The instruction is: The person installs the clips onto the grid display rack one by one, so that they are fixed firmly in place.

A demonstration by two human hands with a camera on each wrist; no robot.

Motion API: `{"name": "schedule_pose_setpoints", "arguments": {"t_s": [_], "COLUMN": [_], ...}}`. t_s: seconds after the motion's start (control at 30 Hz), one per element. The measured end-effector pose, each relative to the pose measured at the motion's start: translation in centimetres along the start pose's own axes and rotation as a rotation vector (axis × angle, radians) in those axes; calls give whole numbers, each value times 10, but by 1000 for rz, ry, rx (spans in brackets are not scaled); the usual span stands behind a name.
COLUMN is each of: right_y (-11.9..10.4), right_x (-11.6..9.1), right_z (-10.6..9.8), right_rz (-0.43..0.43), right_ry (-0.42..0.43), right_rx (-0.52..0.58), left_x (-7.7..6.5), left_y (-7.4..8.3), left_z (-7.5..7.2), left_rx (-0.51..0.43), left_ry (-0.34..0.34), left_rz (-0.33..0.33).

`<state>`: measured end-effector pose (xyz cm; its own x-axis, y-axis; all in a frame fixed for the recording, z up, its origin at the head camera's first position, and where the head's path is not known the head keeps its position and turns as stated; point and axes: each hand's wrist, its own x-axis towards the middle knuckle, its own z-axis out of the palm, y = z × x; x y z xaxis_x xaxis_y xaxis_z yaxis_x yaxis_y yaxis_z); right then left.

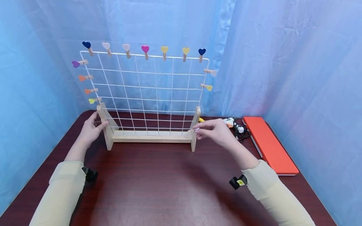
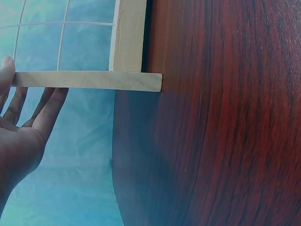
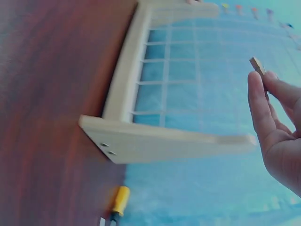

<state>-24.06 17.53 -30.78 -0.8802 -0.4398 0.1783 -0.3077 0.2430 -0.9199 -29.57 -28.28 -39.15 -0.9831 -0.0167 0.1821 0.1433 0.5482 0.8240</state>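
A white wire grid [image 1: 147, 88] stands upright in a wooden stand [image 1: 152, 138]. Small wooden clothespins with coloured hearts line its edges, such as a pink heart clothespin [image 1: 145, 50] on top and a yellow one [image 1: 208, 88] at the right. My left hand [image 1: 91, 127] grips the stand's left side board [image 2: 89, 80], thumb on one face and fingers on the other. At the right side board [image 3: 155, 143], my right hand [image 1: 215, 131] pinches a small wooden clothespin [image 3: 256, 66] between thumb and fingertips. Its heart is mostly hidden by the fingers.
To the right lies an orange-red flat box or book [image 1: 268, 141]. Beside it sit a white-and-orange device [image 1: 229, 121] and a tangled black cable [image 1: 242, 133]. A yellow-handled tool [image 3: 121, 200] lies behind the right side board. Blue curtains [image 1: 282, 47] surround the dark wooden table [image 1: 152, 188].
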Motion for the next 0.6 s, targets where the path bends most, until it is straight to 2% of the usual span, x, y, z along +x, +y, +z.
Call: {"name": "schedule_pose_setpoints", "arguments": {"t_s": [0.13, 0.33, 0.6], "right_y": [-8, -13, -12], "right_x": [-4, -7, 0], "right_z": [-15, -26, -26], "right_rz": [-42, -69, -237], "right_ry": [139, 285, 500], "right_rx": [45, 8, -93], "left_x": [0, -2, -1], "left_y": [0, 0, 1], "left_z": [0, 0, 1], "left_rx": [-4, -2, 2], "left_ry": [0, 1, 13], "left_rz": [1, 3, 20]}}
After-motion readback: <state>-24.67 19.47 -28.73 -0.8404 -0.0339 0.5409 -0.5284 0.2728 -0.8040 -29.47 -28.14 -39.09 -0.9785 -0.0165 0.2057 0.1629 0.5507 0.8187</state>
